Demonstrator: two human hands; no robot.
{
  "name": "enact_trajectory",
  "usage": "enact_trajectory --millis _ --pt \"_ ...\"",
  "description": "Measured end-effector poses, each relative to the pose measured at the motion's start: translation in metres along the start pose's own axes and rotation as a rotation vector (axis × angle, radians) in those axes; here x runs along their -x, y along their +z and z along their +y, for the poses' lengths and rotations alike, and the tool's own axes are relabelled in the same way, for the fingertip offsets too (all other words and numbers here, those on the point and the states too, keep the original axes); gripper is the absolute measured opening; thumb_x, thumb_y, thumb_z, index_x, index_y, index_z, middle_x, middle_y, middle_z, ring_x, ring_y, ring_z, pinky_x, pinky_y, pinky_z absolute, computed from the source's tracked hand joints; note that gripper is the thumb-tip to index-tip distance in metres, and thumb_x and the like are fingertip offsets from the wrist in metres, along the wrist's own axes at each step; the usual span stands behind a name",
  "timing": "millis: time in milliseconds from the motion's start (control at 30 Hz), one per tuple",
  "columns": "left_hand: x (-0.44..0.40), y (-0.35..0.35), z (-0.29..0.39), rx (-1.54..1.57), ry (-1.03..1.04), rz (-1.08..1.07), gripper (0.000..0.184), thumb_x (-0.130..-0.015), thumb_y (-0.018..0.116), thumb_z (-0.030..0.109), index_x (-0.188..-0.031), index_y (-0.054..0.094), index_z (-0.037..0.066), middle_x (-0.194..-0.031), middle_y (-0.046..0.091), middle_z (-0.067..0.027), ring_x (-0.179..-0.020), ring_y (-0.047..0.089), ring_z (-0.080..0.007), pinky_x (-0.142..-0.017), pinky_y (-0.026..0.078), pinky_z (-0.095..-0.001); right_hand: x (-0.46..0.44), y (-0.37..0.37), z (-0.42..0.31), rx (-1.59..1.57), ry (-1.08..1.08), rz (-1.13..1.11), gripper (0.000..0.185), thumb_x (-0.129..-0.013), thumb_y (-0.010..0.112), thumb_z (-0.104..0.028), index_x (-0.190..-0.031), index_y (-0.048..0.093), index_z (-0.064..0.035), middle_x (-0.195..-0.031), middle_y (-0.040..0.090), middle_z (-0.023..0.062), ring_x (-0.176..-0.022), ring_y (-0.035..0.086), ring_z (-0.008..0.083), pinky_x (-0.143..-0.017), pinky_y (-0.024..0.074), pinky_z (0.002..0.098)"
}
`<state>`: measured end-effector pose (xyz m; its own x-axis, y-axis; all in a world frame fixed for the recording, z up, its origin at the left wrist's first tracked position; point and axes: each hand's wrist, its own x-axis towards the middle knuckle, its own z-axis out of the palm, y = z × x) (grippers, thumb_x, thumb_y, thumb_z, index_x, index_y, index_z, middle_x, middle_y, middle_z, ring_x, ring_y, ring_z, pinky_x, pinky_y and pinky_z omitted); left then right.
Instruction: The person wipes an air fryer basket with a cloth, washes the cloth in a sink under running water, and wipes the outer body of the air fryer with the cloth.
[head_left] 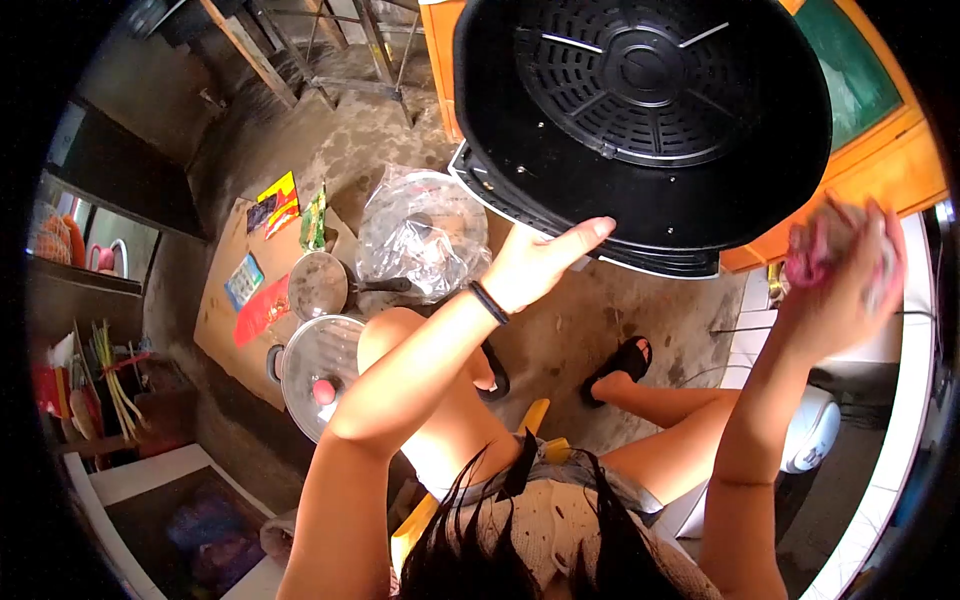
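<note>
A black air fryer basket [570, 185] with a round slotted plate [645, 75] inside it is tilted toward me at the upper right. My left hand [540, 262] is closed on its near edge, the thumb lying over the rim. A dark band circles that wrist. My right hand [865, 275] is closed around a crumpled pink and whitish cloth [820, 245], to the right of the basket and apart from it. The hand and cloth look slightly blurred. Small pale specks show on the basket's dark inside.
On the floor at left, a flattened cardboard sheet [225, 300] holds several colourful packets [275, 205], a pan [318, 285] and a glass lid [300, 375]. A plastic-covered round container [425, 225] stands beside them. An orange cabinet [890, 150] is at right, near a white tiled ledge [890, 440].
</note>
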<state>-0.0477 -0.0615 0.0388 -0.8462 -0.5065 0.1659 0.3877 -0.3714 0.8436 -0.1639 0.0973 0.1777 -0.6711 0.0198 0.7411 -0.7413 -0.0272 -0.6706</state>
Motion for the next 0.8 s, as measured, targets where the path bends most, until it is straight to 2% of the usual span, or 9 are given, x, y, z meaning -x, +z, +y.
enact_trajectory --millis 100,167,267,367,400,567,667,700,800 --pt "-0.005 0.001 0.000 -0.167 0.120 -0.058 0.040 -0.078 0.072 0.011 -0.113 0.055 0.001 -0.107 0.059 -0.0027 -0.095 0.054 -0.0126 -0.083 0.046 -0.0262 0.008 0.004 -0.017 0.335 -0.587 -0.349 0.027 -0.079 0.066 -0.009 -0.102 0.055 -0.0026 -0.095 0.061 0.0125 -0.081 0.060 0.0251 -0.070 0.0508 0.0349" --pt "-0.009 -0.001 -0.010 -0.267 0.165 -0.119 0.047 -0.074 0.076 0.012 -0.113 0.054 0.000 -0.108 0.059 -0.0041 -0.095 0.054 -0.0135 -0.085 0.046 -0.0287 0.019 0.033 -0.018 0.343 -0.603 -0.615 0.028 -0.076 0.067 -0.008 -0.100 0.055 -0.0011 -0.101 0.059 0.0131 -0.092 0.057 0.0304 -0.078 0.0475 0.0402" --pt "-0.003 0.005 -0.014 -0.423 0.237 -0.125 0.053 -0.069 0.079 0.016 -0.114 0.054 0.002 -0.110 0.059 -0.0085 -0.099 0.056 -0.0184 -0.088 0.045 -0.0340 0.045 0.053 0.004 0.582 -0.174 -0.891 0.030 -0.078 0.064 -0.011 -0.101 0.055 0.0049 -0.114 0.053 0.0185 -0.107 0.050 0.0346 -0.090 0.0412 0.0428" --pt "-0.003 0.005 -0.028 -0.499 0.308 -0.047 0.044 -0.075 0.067 0.009 -0.116 0.051 0.001 -0.109 0.059 -0.0125 -0.101 0.057 -0.0253 -0.088 0.044 -0.0358 0.081 0.066 0.009 0.615 -0.413 -1.008 0.047 -0.087 0.051 -0.016 -0.118 0.042 0.0173 -0.124 0.041 0.0336 -0.118 0.041 0.0408 -0.107 0.0249 0.0422" --pt "-0.002 0.008 -0.026 -0.452 0.356 -0.037 0.039 -0.077 0.063 0.009 -0.113 0.052 0.001 -0.107 0.059 -0.0126 -0.100 0.057 -0.0259 -0.087 0.045 -0.0364 0.095 0.073 0.014 0.470 -0.267 -0.939 0.045 -0.092 0.044 -0.017 -0.122 0.039 0.0154 -0.129 0.036 0.0343 -0.124 0.033 0.0434 -0.106 0.0257 0.0421" --pt "-0.002 0.012 -0.024 -0.394 0.427 -0.043 0.032 -0.079 0.060 0.008 -0.109 0.052 0.000 -0.104 0.059 -0.0125 -0.098 0.057 -0.0262 -0.084 0.046 -0.0367 0.113 0.108 0.004 0.203 -0.098 -0.541 0.039 -0.091 0.043 -0.014 -0.124 0.044 0.0058 -0.120 0.051 0.0253 -0.110 0.052 0.0359 -0.094 0.0406 0.0365" --pt "-0.006 0.005 -0.030 -0.430 0.365 -0.085 0.031 -0.078 0.060 0.008 -0.108 0.053 0.000 -0.103 0.059 -0.0124 -0.097 0.057 -0.0259 -0.084 0.046 -0.0365 0.103 0.115 -0.015 -0.074 0.233 -0.477 0.035 -0.090 0.043 -0.010 -0.122 0.047 0.0039 -0.110 0.059 0.0208 -0.100 0.058 0.0289 -0.088 0.0441 0.0327" --pt "-0.006 0.004 -0.031 -0.428 0.352 -0.097 0.031 -0.078 0.060 0.007 -0.108 0.053 0.000 -0.103 0.059 -0.0124 -0.097 0.058 -0.0258 -0.083 0.046 -0.0365 0.102 0.124 -0.013 -0.094 0.123 -0.391 0.032 -0.090 0.043 -0.008 -0.121 0.048 0.0024 -0.102 0.062 0.0156 -0.093 0.060 0.0211 -0.084 0.0452 0.0290" --pt "-0.003 0.001 -0.031 -0.415 0.315 -0.133 0.030 -0.078 0.060 0.007 -0.106 0.053 0.000 -0.102 0.059 -0.0123 -0.096 0.058 -0.0255 -0.083 0.046 -0.0363 0.103 0.127 -0.020 -0.214 0.135 -0.325 0.033 -0.091 0.042 -0.005 -0.123 0.046 0.0020 -0.102 0.061 0.0137 -0.091 0.059 0.0179 -0.084 0.0441 0.0273"
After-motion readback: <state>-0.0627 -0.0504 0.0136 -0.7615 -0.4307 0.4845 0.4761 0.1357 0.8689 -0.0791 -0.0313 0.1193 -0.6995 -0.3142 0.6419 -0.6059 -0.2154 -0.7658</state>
